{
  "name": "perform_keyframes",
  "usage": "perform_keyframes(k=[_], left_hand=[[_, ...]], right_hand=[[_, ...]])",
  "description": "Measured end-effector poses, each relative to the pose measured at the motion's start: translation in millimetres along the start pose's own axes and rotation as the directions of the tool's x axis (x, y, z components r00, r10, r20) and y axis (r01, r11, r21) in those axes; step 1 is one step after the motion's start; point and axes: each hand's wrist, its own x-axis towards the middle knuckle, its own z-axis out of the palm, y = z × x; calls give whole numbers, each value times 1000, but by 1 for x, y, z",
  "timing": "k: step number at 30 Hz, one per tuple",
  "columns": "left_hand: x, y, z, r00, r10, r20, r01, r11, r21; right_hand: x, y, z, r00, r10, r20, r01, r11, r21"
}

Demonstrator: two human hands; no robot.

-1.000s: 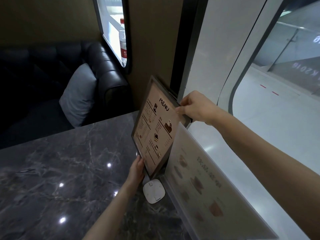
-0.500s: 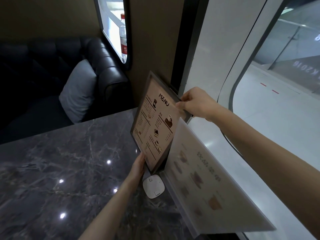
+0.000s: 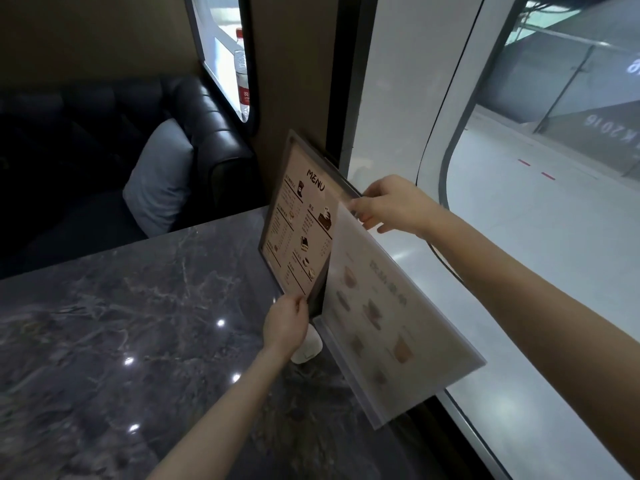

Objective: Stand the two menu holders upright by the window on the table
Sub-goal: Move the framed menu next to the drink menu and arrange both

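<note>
While the pale menu holder [image 3: 391, 327] is already standing by the window [image 3: 519, 237], you are gripping the dark menu holder [image 3: 301, 220] with both hands: left hand [image 3: 285, 325] at its bottom corner, right hand [image 3: 388, 202] at its top edge. It is seemingly not yet settled on the desk [image 3: 138, 323].

— Inspector: Menu holders, counted?
— Assistant: Two. One dark-framed upright holder with a beige printed "MENU" sheet [image 3: 298, 220], and one clear acrylic holder with a pale, blurred drinks sheet [image 3: 384, 317].
— Inspector: Hands in view?
— Assistant: Two bare hands: the left hand [image 3: 285, 325] and the right hand [image 3: 391, 206].
— Inspector: Remaining items?
— Assistant: One dark grey marble-patterned table [image 3: 121, 341]; one small white rounded-square device [image 3: 310, 348], partly hidden; one grey cushion [image 3: 156, 174]; one black leather sofa [image 3: 214, 140]; one clear plastic bottle with a red label [image 3: 242, 74].
</note>
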Motion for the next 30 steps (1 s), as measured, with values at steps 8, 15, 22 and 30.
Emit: perform_keyframes(k=[8,15,22,30], left_hand=[[-42,0,34,962,204,184,-245,938,244],[-59,-16,74,875,18,483,-236,888,394],[-59,-21,77,871,15,492,-257,866,428],[-61,-22,71,870,20,493,-253,876,410]], right_hand=[[-57,-9,6,967,-209,-146,163,948,-274],[-69,5,14,961,-259,-100,217,924,-314],[-67,16,18,961,-244,-132,196,934,-299],[-69,20,3,970,-198,-139,169,966,-197]])
